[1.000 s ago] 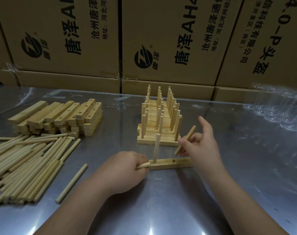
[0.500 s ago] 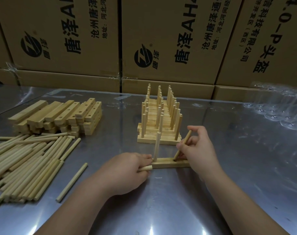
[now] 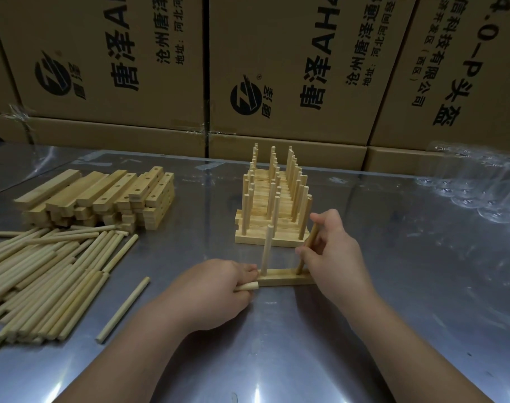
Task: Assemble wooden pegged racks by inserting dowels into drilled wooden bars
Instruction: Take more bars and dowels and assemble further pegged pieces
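A drilled wooden bar [image 3: 280, 280] lies on the metal table in front of me. One dowel [image 3: 267, 249] stands upright in its middle hole. My right hand [image 3: 332, 257] grips a second dowel [image 3: 307, 248], tilted slightly, with its lower end at the bar's right hole. My left hand [image 3: 218, 286] sits at the bar's left end, fingers curled round a spare dowel [image 3: 248, 286] whose tip pokes out beside the bar.
Finished pegged racks [image 3: 274, 205] stand stacked just behind the bar. Drilled bars [image 3: 102, 196] are piled at the left, loose dowels [image 3: 44, 274] in front of them, one stray dowel [image 3: 122, 309] apart. Cardboard boxes [image 3: 291, 68] wall the back. Clear plastic [image 3: 480, 187] lies at right.
My right hand has lowered the second dowel from mid-air down to the bar's right hole and tipped it nearer upright. My left hand has stayed at the bar's left end.
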